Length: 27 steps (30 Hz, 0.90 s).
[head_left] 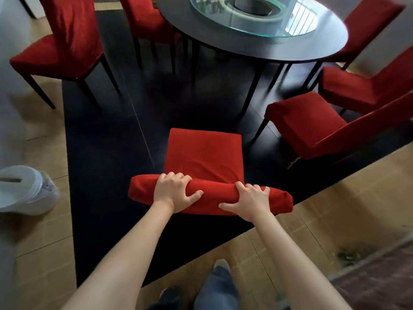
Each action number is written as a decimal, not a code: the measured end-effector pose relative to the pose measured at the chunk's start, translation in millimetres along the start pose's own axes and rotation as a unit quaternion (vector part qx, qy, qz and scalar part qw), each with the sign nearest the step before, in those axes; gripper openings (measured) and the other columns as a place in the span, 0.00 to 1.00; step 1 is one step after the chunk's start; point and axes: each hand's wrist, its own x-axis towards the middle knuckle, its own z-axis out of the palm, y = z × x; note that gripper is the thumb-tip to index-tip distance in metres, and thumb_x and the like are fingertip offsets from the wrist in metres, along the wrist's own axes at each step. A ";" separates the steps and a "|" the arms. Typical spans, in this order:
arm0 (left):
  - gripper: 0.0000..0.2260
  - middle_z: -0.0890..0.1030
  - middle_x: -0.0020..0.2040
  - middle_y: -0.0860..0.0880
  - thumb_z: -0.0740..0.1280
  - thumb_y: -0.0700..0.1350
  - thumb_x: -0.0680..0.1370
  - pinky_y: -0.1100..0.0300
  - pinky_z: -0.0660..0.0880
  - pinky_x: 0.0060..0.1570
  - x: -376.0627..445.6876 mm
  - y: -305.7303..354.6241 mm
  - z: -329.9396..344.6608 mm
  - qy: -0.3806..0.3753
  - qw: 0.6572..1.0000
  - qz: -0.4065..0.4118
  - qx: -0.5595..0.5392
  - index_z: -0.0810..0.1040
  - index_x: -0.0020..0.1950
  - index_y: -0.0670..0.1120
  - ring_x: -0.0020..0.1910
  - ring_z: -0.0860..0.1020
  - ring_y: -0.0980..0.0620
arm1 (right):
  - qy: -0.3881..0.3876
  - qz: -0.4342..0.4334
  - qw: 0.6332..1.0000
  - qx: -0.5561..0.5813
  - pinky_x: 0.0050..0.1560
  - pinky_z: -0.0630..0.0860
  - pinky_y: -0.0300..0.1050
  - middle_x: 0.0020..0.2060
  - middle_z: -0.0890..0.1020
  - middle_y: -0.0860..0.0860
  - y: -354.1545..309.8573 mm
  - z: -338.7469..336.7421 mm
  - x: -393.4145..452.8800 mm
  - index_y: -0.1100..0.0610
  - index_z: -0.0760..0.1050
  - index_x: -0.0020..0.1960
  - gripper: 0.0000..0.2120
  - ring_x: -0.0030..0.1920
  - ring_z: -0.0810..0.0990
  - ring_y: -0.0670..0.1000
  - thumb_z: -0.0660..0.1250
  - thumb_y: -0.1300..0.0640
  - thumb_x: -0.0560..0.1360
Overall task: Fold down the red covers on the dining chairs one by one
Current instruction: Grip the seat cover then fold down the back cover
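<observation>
- Head view: the nearest dining chair stands on a black floor mat just in front of the person, its seat facing the round bench.
- The red cover over this chair's back top lies as a thick, rounded roll of matte, velvety cloth, running crosswise at the near edge of the seat.
- The left hand grips the roll left of its middle, fingers curled over the far side and thumb on the near side.
- The right hand grips it right of the middle in the same way; the two hands are apart.
- Around the bench stand more chairs in the same red cloth: two tall-backed ones at the far left and far middle, and others at the right, one tilted close beside the near chair.
- The bench top is dark and smooth, with a round glass turntable on it; thin black legs stand below.
- A pale bin with a clear liner sits on the tan tiled floor at the left.
- No writing can be read.
- The person's trouser leg and a dark shoe show at the bottom edge.
</observation>
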 end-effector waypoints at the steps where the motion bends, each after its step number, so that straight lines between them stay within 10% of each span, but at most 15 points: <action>1: 0.37 0.81 0.50 0.53 0.42 0.72 0.69 0.53 0.69 0.53 1.5 -0.1 0.7 0.005 1.000 0.002 0.002 0.78 0.58 0.52 0.48 0.77 0.50 | -0.003 0.002 1.000 -0.001 0.64 0.63 0.65 0.55 0.79 0.50 0.4 -0.3 1.7 0.49 0.69 0.61 0.47 0.58 0.76 0.56 0.47 0.18 0.57; 27: 0.39 0.81 0.51 0.53 0.40 0.72 0.68 0.54 0.69 0.51 113.6 -18.2 -6.2 0.006 0.999 0.026 0.031 0.78 0.58 0.51 0.49 0.76 0.49 | -0.035 0.034 0.998 0.036 0.68 0.59 0.67 0.60 0.76 0.51 10.1 -31.1 101.9 0.47 0.68 0.65 0.45 0.64 0.71 0.57 0.55 0.18 0.59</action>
